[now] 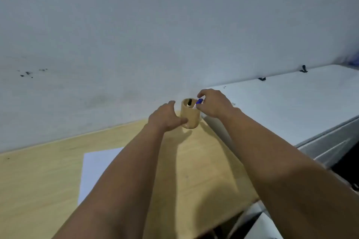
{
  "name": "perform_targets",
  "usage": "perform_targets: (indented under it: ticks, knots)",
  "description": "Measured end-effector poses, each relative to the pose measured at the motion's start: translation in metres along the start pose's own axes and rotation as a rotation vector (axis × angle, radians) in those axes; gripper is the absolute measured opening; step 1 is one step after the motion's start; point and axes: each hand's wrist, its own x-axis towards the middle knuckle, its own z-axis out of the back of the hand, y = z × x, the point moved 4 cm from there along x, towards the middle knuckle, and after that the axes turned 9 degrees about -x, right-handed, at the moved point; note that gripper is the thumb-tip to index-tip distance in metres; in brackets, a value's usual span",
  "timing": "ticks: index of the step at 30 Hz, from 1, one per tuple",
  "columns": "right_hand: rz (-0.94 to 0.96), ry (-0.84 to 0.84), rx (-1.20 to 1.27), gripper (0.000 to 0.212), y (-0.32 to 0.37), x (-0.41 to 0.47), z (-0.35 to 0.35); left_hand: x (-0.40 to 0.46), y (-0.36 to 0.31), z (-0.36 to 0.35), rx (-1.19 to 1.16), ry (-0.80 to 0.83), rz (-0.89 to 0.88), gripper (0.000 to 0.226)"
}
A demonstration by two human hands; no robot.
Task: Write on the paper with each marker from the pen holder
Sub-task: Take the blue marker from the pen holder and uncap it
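Note:
A tan cylindrical pen holder [191, 115] stands at the far edge of the wooden table [38, 180], close to the wall. My left hand [165, 117] grips its left side, thumb across the front. My right hand [213, 104] pinches a blue-capped marker [199, 101] that sticks out at the holder's right rim. A black marker [189, 102] rests inside the holder. A white sheet of paper [95, 169] lies on the table nearer to me, partly hidden under my left forearm.
A pale wall [174, 35] rises right behind the holder. A white chest-like appliance [291, 106] with black hinges stands against the table's right edge. Dark gaps show below the table's near right corner.

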Motion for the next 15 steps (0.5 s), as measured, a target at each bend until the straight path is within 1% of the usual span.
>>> perform_targets:
  ticks: [2, 3, 5, 8, 10, 12, 15]
  knots:
    - [-0.016, -0.002, 0.036, 0.033, -0.006, 0.009, -0.006, 0.014, -0.001, -0.015, -0.124, 0.028, 0.031, 0.102]
    - [-0.015, 0.005, 0.061, 0.027, -0.009, 0.014, -0.011, 0.019, -0.002, -0.024, -0.189, 0.042, 0.037, 0.1]
    - [-0.008, 0.037, 0.1, 0.015, -0.013, 0.02, -0.02, 0.032, -0.003, -0.04, -0.309, 0.048, 0.016, 0.085]
    - [0.004, 0.027, 0.147, 0.01, -0.017, 0.031, -0.026, 0.048, 0.002, -0.056, -0.437, -0.012, -0.014, 0.074]
    - [-0.014, 0.017, 0.173, 0.011, -0.02, 0.036, -0.031, 0.052, 0.01, -0.065, -0.462, -0.081, -0.01, 0.07]
    - [-0.026, 0.017, 0.211, 0.014, -0.023, 0.04, -0.034, 0.053, 0.014, -0.069, -0.458, -0.143, -0.019, 0.072]
    - [-0.025, 0.036, 0.209, 0.013, -0.025, 0.044, -0.036, 0.054, 0.014, -0.069, -0.419, -0.151, -0.023, 0.076]
